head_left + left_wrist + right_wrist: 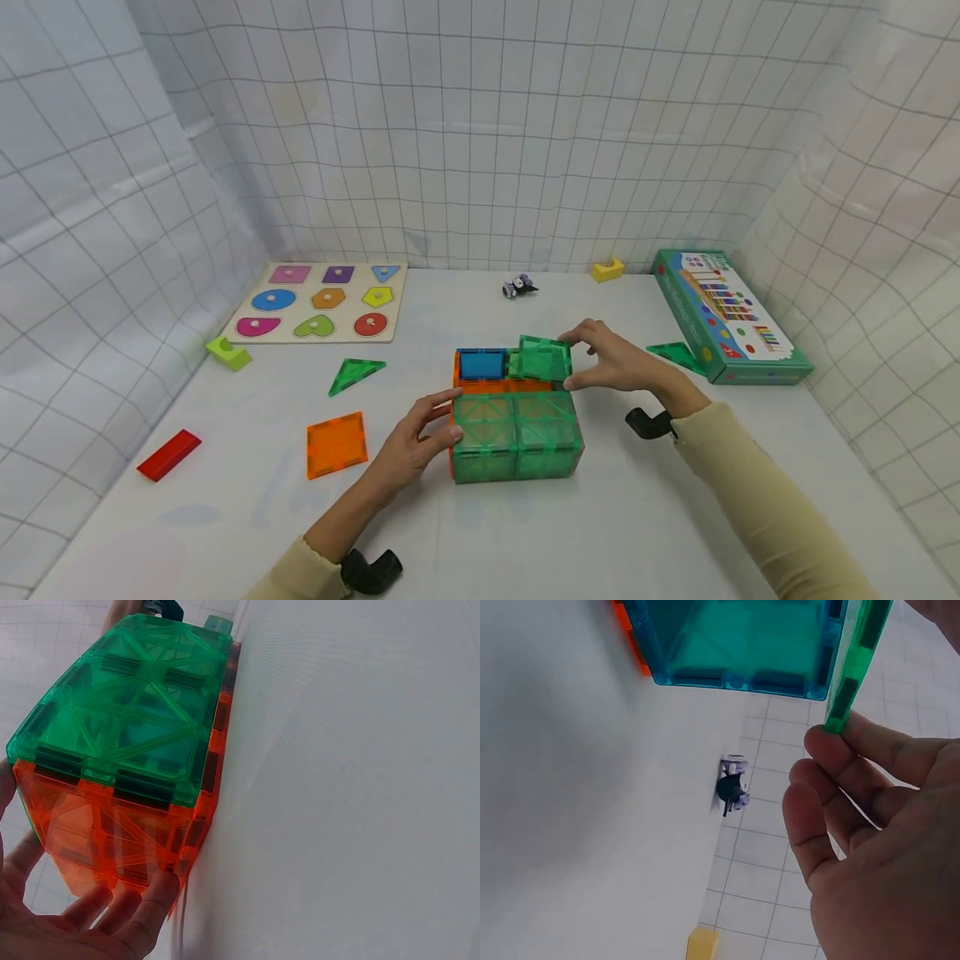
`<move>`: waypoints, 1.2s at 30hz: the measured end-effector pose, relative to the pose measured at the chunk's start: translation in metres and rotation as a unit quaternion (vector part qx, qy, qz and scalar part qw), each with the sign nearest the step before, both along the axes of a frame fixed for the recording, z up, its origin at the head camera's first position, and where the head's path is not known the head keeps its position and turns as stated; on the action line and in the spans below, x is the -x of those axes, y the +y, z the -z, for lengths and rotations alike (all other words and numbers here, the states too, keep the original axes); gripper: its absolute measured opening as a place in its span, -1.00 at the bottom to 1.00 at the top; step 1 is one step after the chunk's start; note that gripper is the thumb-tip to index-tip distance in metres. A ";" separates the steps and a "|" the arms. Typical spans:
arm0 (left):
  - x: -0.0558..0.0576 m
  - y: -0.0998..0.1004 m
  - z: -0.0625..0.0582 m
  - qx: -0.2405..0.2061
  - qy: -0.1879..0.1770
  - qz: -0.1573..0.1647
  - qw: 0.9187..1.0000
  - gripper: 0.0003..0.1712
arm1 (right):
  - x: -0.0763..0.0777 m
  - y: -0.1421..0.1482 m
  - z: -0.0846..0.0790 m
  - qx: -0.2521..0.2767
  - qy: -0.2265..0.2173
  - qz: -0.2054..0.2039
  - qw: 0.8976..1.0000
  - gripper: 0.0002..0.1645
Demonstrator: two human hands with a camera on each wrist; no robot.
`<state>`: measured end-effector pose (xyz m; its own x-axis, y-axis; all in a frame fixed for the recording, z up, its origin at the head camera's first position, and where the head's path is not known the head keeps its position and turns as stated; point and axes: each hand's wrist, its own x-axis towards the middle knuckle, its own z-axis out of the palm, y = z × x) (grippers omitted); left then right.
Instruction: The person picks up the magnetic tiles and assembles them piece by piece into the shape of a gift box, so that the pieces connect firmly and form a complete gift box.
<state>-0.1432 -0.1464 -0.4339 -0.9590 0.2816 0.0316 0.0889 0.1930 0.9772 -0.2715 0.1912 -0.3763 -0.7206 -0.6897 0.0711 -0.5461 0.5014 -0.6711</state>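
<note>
A box of translucent magnetic tiles stands on the table, with green tiles (516, 436) on its front and near top and an orange side (97, 825). My left hand (412, 446) rests its fingers against the left side, thumb near the front top edge. My right hand (617, 358) pinches a green square tile (544, 360) by its right edge, tilted over the box's far right part. A blue tile (482, 364) lies left of that tile. In the right wrist view, the green tile stands beside a blue-framed panel (742, 645), its edge between the fingers.
To the left lie an orange square tile (337, 445), a green triangle tile (356, 375), a red block (169, 455) and a shape puzzle board (315, 333). A green box (738, 321) is at right, by another green triangle (676, 355). Behind sit a small toy (519, 286) and yellow block (607, 270).
</note>
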 end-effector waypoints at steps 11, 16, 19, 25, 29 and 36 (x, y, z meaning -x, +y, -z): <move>-0.001 0.000 0.000 0.001 -0.001 -0.003 1.000 -0.41 | 0.004 -0.002 -0.003 -0.040 -0.049 -0.040 0.997 -0.16; -0.001 0.000 -0.001 0.000 -0.003 0.001 1.000 -0.41 | 0.000 -0.001 -0.004 -0.050 -0.057 -0.047 0.996 -0.18; 0.000 0.000 0.000 0.002 -0.003 0.000 1.000 -0.41 | -0.002 0.000 -0.003 -0.047 -0.055 -0.045 0.996 -0.19; 0.000 0.001 0.001 0.003 -0.001 0.005 1.000 -0.40 | -0.020 0.001 0.003 0.014 -0.004 -0.014 1.000 -0.19; 0.001 0.001 0.002 0.003 -0.001 0.001 1.000 -0.40 | -0.039 0.000 0.009 0.058 0.040 -0.003 0.998 -0.19; 0.001 0.003 0.000 0.005 -0.007 -0.007 1.000 -0.40 | -0.065 -0.004 0.025 0.074 0.039 0.002 0.996 -0.17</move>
